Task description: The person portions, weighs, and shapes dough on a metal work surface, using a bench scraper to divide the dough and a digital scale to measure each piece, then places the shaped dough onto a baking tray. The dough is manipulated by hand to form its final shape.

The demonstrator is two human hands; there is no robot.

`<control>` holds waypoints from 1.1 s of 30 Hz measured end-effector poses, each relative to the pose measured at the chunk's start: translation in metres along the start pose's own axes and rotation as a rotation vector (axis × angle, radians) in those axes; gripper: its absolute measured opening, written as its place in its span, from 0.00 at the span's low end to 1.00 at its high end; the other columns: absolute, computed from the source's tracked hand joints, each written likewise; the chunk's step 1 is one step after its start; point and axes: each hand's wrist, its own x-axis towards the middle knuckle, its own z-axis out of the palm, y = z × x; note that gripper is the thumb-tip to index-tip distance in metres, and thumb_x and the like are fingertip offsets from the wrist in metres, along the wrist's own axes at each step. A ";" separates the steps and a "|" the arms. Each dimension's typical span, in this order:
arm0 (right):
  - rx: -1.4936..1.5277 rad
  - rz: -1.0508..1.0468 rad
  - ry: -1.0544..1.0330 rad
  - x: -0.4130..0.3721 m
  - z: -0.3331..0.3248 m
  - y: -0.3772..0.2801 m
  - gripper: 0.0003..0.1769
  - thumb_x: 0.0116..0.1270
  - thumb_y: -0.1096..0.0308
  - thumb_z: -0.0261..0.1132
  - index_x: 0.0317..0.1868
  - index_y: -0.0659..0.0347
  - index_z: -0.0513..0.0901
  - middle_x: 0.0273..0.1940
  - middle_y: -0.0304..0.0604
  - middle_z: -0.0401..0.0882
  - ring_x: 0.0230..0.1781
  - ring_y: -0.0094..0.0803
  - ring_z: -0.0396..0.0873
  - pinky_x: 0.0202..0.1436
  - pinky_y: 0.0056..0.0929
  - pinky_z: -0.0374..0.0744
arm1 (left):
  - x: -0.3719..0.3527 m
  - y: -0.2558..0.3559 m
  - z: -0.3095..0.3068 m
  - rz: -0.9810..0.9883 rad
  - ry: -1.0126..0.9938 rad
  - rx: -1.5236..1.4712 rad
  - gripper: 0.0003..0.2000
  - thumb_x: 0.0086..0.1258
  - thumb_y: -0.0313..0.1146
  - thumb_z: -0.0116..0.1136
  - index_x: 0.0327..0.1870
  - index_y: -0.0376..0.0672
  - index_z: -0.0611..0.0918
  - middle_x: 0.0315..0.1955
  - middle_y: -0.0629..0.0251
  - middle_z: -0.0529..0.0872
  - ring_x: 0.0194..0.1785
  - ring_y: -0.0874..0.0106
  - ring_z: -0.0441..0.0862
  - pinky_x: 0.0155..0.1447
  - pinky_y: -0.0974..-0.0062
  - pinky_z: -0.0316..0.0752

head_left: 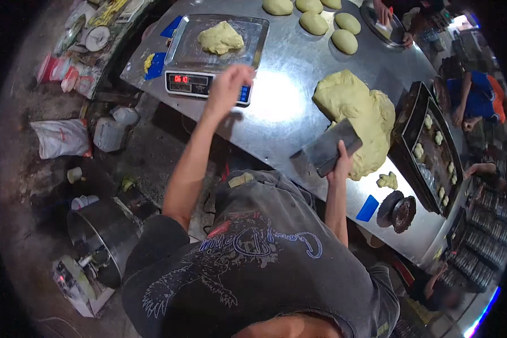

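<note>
My left hand is raised over the front edge of a digital scale with a red lit display. It holds nothing, and its fingers are loosely bent. A lump of yellow dough sits on the scale's metal tray. In my right hand is a dark metal dough scraper, its flat blade at the near edge of a large mass of yellow dough. A small scrap of dough lies close by on the steel table.
Several rounded dough balls lie at the far side. Another person's hand is over a round pan. Dark baking trays with small dough pieces stand at right, near a blue scraper. A mixer bowl is at lower left.
</note>
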 end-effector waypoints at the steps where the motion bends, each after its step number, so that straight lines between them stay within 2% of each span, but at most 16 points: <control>1: -0.037 0.001 -0.015 -0.003 0.016 0.007 0.26 0.70 0.71 0.71 0.65 0.67 0.76 0.55 0.45 0.83 0.51 0.37 0.84 0.55 0.37 0.83 | 0.030 -0.002 -0.015 0.030 0.061 -0.010 0.15 0.82 0.39 0.49 0.53 0.42 0.85 0.35 0.64 0.90 0.41 0.72 0.86 0.52 0.72 0.78; 3: -0.111 0.005 -0.041 -0.009 0.052 0.022 0.26 0.70 0.71 0.71 0.65 0.67 0.76 0.56 0.44 0.83 0.52 0.35 0.82 0.57 0.35 0.81 | 0.082 -0.012 -0.034 0.122 0.137 -0.001 0.13 0.81 0.37 0.51 0.56 0.43 0.85 0.38 0.60 0.90 0.45 0.68 0.87 0.53 0.70 0.78; 6: -0.177 0.003 -0.116 -0.026 0.119 0.022 0.25 0.69 0.72 0.70 0.65 0.67 0.75 0.57 0.44 0.82 0.54 0.34 0.81 0.60 0.34 0.78 | 0.152 -0.047 -0.037 0.293 0.057 0.216 0.13 0.77 0.32 0.57 0.58 0.43 0.84 0.47 0.58 0.87 0.49 0.66 0.86 0.58 0.67 0.79; 9: -0.210 0.035 -0.202 -0.020 0.170 0.024 0.27 0.69 0.71 0.71 0.66 0.67 0.75 0.57 0.44 0.81 0.54 0.33 0.80 0.59 0.34 0.77 | 0.166 -0.077 -0.031 0.531 0.050 0.965 0.14 0.71 0.32 0.65 0.56 0.44 0.85 0.50 0.58 0.85 0.51 0.60 0.85 0.59 0.62 0.79; 12: -0.345 -0.020 -0.311 0.006 0.217 0.017 0.27 0.69 0.69 0.72 0.65 0.67 0.75 0.58 0.45 0.81 0.55 0.32 0.79 0.60 0.33 0.78 | 0.185 -0.102 -0.051 0.668 -0.021 1.038 0.15 0.66 0.33 0.69 0.53 0.45 0.86 0.47 0.60 0.84 0.51 0.57 0.84 0.59 0.60 0.79; 13: -0.323 -0.053 -0.369 0.015 0.237 0.009 0.28 0.69 0.68 0.73 0.65 0.67 0.75 0.56 0.44 0.82 0.54 0.32 0.80 0.59 0.33 0.78 | 0.192 -0.087 -0.063 0.508 -0.205 0.887 0.15 0.65 0.31 0.69 0.52 0.44 0.85 0.46 0.60 0.84 0.50 0.57 0.84 0.58 0.61 0.79; 16: -0.227 -0.236 -0.419 0.046 0.295 -0.002 0.27 0.68 0.67 0.73 0.64 0.67 0.76 0.53 0.44 0.84 0.50 0.33 0.82 0.57 0.33 0.79 | 0.190 -0.084 -0.090 0.508 -0.124 0.506 0.15 0.64 0.28 0.69 0.52 0.43 0.86 0.44 0.59 0.85 0.47 0.56 0.84 0.55 0.63 0.80; 17: -0.185 -0.327 -0.369 0.057 0.318 0.002 0.26 0.68 0.67 0.73 0.63 0.67 0.77 0.52 0.44 0.84 0.49 0.33 0.82 0.56 0.33 0.80 | 0.188 -0.086 -0.096 0.551 -0.119 0.435 0.19 0.64 0.25 0.69 0.57 0.45 0.84 0.42 0.59 0.87 0.44 0.58 0.86 0.53 0.66 0.80; 20: -0.285 -0.527 -0.288 0.059 0.377 0.027 0.25 0.65 0.65 0.74 0.58 0.69 0.78 0.48 0.46 0.86 0.45 0.34 0.83 0.51 0.34 0.82 | 0.159 -0.039 -0.100 0.316 -0.088 0.303 0.24 0.66 0.26 0.69 0.64 0.46 0.80 0.42 0.58 0.89 0.43 0.63 0.87 0.52 0.70 0.80; 22: -0.483 -0.456 -0.534 0.049 0.395 0.065 0.28 0.62 0.60 0.76 0.56 0.70 0.80 0.46 0.47 0.85 0.43 0.33 0.82 0.48 0.34 0.82 | 0.153 -0.011 -0.102 0.270 -0.045 0.131 0.27 0.68 0.27 0.69 0.70 0.48 0.76 0.42 0.61 0.90 0.42 0.70 0.87 0.52 0.72 0.80; 25: -0.934 -0.287 -0.930 -0.016 0.382 0.079 0.31 0.61 0.57 0.77 0.59 0.67 0.81 0.50 0.44 0.85 0.51 0.32 0.79 0.61 0.35 0.77 | 0.153 0.031 -0.106 0.346 0.047 -0.136 0.25 0.71 0.26 0.66 0.69 0.45 0.76 0.43 0.62 0.89 0.44 0.72 0.86 0.54 0.72 0.80; 26: -1.017 -0.168 -1.128 -0.021 0.370 0.089 0.39 0.61 0.53 0.78 0.65 0.70 0.77 0.57 0.54 0.85 0.57 0.41 0.81 0.66 0.41 0.77 | 0.153 0.053 -0.107 0.416 0.082 -0.231 0.24 0.72 0.25 0.64 0.69 0.42 0.75 0.45 0.61 0.89 0.46 0.72 0.85 0.55 0.72 0.80; 28: -0.806 -0.113 -1.078 -0.061 0.337 0.076 0.35 0.67 0.63 0.74 0.68 0.70 0.73 0.57 0.53 0.84 0.57 0.39 0.81 0.66 0.42 0.77 | 0.151 0.094 -0.104 0.653 0.083 -0.434 0.21 0.74 0.24 0.60 0.68 0.36 0.74 0.47 0.58 0.88 0.50 0.71 0.84 0.58 0.72 0.78; 30: -0.652 -0.196 -0.903 -0.049 0.289 0.105 0.33 0.68 0.64 0.73 0.67 0.71 0.73 0.57 0.52 0.85 0.56 0.38 0.82 0.65 0.40 0.78 | 0.148 0.122 -0.093 0.783 0.249 -0.395 0.19 0.76 0.25 0.55 0.66 0.36 0.74 0.48 0.55 0.87 0.52 0.68 0.83 0.63 0.69 0.76; 32: -0.622 -0.105 -0.644 -0.052 0.242 0.075 0.33 0.68 0.63 0.74 0.67 0.72 0.73 0.56 0.52 0.85 0.56 0.38 0.82 0.64 0.39 0.78 | 0.147 0.129 -0.066 0.820 0.419 -0.578 0.17 0.77 0.27 0.50 0.65 0.37 0.74 0.51 0.52 0.86 0.55 0.65 0.82 0.67 0.66 0.72; 33: -0.599 -0.058 -0.517 -0.052 0.213 0.057 0.33 0.68 0.62 0.74 0.67 0.72 0.73 0.56 0.52 0.84 0.56 0.38 0.82 0.64 0.39 0.78 | 0.144 0.127 -0.049 0.728 0.458 -0.684 0.16 0.77 0.29 0.49 0.63 0.37 0.74 0.53 0.51 0.84 0.58 0.63 0.80 0.69 0.64 0.70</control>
